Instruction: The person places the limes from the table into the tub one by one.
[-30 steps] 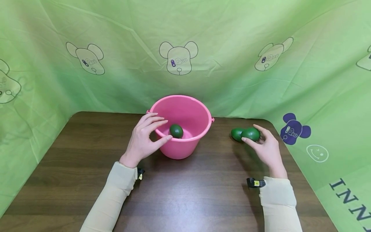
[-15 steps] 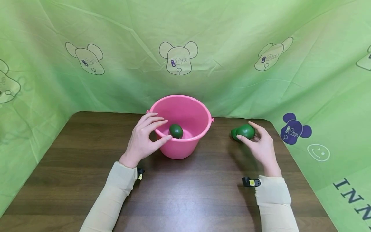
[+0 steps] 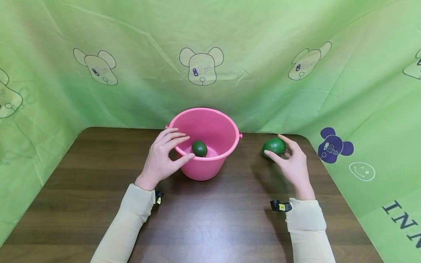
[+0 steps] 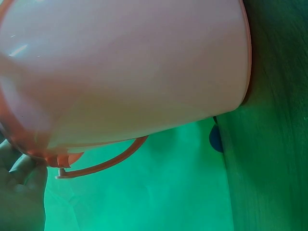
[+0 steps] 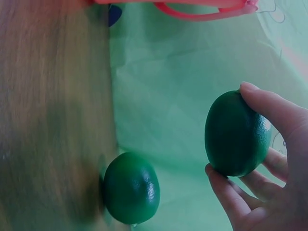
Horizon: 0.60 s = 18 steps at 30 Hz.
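Observation:
A pink bucket [image 3: 205, 168] stands on the table near the back, with one green oval fruit [image 3: 199, 149] inside it. My left hand [image 3: 162, 157] holds the bucket's left rim, its fingers over the edge and thumb at the near rim; in the left wrist view the hand [image 4: 21, 192] shows only partly at the rim. My right hand [image 3: 294, 164] grips a smooth dark green oval fruit [image 5: 236, 134] between thumb and fingers, off the table. Another like it [image 5: 131, 188] lies on the table below; in the head view the held fruit [image 3: 275, 147] mostly hides it.
The brown wooden table [image 3: 210, 226] ends at the back against a green cloth [image 3: 250, 98] printed with mouse heads. The same cloth hangs at both sides. The bucket's handle [image 4: 103, 163] hangs down on its far side.
My right hand has moved left with the green oval fruit, which now covers most of the one lying behind it. My left hand and the bucket have stayed in place.

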Motion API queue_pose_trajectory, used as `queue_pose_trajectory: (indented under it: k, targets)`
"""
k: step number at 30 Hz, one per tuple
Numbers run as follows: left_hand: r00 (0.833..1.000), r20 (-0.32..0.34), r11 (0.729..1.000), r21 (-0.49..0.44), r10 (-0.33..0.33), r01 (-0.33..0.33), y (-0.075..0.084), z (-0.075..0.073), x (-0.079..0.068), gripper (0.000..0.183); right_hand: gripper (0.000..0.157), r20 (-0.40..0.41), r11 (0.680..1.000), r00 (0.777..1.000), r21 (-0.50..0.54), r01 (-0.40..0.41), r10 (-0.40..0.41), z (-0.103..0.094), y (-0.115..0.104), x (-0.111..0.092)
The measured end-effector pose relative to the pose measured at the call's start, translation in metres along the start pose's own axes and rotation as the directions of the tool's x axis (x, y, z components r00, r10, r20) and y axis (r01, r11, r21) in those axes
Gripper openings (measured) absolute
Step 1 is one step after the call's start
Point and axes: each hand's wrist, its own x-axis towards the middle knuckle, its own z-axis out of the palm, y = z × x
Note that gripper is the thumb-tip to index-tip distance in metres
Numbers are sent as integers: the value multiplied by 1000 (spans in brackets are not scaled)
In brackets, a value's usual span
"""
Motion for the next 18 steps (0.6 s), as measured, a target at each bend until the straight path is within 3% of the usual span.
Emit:
queue_pose_trajectory:
  k: [18]
  targets:
    - [1000,-6,1000,3,13,-13,-3,2,-4,49,69,-33,993,995,70,99,-97,19,-18,-1]
